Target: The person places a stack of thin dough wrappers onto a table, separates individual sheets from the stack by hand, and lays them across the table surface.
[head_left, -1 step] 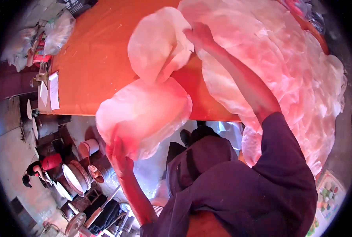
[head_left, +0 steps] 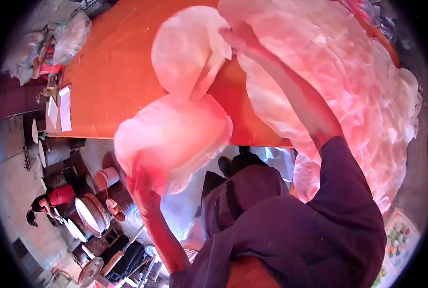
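My left hand [head_left: 146, 189] grips the near-left edge of a stack of thin round translucent sheets [head_left: 185, 125] that look like rice paper, overhanging the table's front edge. Its fingers lie partly behind the sheets and glow through them. Just beyond, a single rice paper sheet [head_left: 185, 48] is bent and folded, its lower tip meeting the stack. My right hand [head_left: 242, 41] is closed at that sheet's right edge; the fingertips partly blur into the pale sheets behind. To the right spreads a large overlapping pile of rice paper sheets [head_left: 319, 81].
The sheets are on an orange-covered table [head_left: 113, 81]. At its left edge lies a white paper strip [head_left: 65, 108], with plastic bags [head_left: 72, 38] farther back. Lower left, another person [head_left: 41, 206] is near round trays [head_left: 90, 217] and a bucket [head_left: 109, 177].
The folded sheet and my right hand have shifted slightly left. The stack in my left hand has also moved a little left.
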Motion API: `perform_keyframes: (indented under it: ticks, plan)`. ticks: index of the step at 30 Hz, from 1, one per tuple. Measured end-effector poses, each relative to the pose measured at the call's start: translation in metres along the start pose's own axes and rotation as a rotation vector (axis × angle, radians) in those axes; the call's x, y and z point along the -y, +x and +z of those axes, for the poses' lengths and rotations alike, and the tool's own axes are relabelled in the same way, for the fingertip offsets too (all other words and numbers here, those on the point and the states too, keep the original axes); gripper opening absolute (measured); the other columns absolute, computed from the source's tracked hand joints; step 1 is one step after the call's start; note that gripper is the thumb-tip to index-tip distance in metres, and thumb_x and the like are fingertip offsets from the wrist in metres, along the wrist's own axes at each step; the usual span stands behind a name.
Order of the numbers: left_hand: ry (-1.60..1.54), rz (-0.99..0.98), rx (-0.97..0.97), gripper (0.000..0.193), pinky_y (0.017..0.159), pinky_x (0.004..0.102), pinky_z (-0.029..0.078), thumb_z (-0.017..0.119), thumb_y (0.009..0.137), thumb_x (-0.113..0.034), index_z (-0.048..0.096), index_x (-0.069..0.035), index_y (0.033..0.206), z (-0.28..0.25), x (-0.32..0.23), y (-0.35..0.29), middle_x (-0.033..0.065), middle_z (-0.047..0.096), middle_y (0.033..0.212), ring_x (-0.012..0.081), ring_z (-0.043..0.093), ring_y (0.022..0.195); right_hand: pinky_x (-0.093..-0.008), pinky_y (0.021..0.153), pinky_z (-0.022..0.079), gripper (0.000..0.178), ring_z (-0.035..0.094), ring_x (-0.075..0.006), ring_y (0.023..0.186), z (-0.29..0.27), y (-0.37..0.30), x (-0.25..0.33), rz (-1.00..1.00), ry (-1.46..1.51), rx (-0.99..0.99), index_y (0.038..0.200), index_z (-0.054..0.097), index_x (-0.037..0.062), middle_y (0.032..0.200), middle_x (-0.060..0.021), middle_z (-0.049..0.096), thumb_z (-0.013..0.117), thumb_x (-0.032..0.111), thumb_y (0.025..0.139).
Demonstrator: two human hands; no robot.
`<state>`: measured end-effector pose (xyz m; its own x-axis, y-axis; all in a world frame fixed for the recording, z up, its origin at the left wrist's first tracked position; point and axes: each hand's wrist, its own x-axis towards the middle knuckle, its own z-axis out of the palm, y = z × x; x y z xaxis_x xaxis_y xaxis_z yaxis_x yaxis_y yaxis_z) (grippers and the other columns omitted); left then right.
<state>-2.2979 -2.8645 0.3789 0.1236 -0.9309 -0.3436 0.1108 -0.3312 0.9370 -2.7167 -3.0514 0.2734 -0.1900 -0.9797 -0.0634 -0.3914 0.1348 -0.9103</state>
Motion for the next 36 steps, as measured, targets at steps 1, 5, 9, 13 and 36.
perform_keyframes:
  ticks: [1,5,9,13,36]
  plan:
    - [0.012,0.030,-0.060,0.033,0.086,0.0299,0.049,0.055,0.097,-0.014,0.057,0.002,0.126,0.000,-0.004,-0.007,0.0098,0.063,0.116,0.0166,0.060,0.102,-0.0332,0.059,0.051,0.036,0.063,-0.0170,0.071,0.001,0.007,0.022,-0.037,0.149,-0.021,0.113,0.061,0.0026,0.081,-0.0069,0.064,0.064,0.026,0.086]
    - [-0.052,0.067,-0.033,0.033,0.087,0.0329,0.050,0.057,0.096,-0.016,0.058,0.002,0.124,-0.020,-0.018,-0.001,0.0114,0.063,0.115,0.0190,0.061,0.102,-0.0337,0.060,0.048,0.023,0.060,-0.0180,0.070,-0.092,0.019,0.001,-0.342,-0.040,-0.075,0.098,0.062,0.0041,0.082,-0.0077,0.064,0.068,0.018,0.081]
    - [0.158,0.150,-0.061,0.036,0.089,0.0348,0.049,0.058,0.096,-0.019,0.057,0.004,0.124,-0.016,-0.037,-0.002,0.0133,0.062,0.116,0.0217,0.061,0.104,-0.0325,0.053,0.054,0.033,0.063,-0.0160,0.072,-0.120,-0.012,-0.089,0.347,0.301,-0.171,0.114,0.059,0.0043,0.082,-0.0046,0.063,0.069,0.015,0.085]
    - [0.253,0.144,0.009,0.036,0.091,0.0347,0.048,0.055,0.097,-0.019,0.057,0.003,0.125,0.025,-0.073,0.010,0.0134,0.062,0.115,0.0209,0.060,0.104,-0.0361,0.061,0.060,0.070,0.065,-0.0223,0.082,-0.081,-0.061,-0.074,0.590,0.145,-0.268,0.132,0.042,0.0046,0.100,-0.0103,0.063,0.079,0.011,0.073]
    - [-0.002,-0.232,0.101,0.031,0.073,0.0340,0.058,0.051,0.096,-0.009,0.049,0.004,0.124,0.025,0.113,0.080,0.0177,0.065,0.095,0.0262,0.067,0.083,-0.0373,0.086,0.051,0.063,0.063,-0.0272,0.100,-0.096,-0.156,-0.077,0.158,-0.489,-0.618,0.138,0.046,0.0094,0.116,-0.0146,0.063,0.067,0.011,0.079]
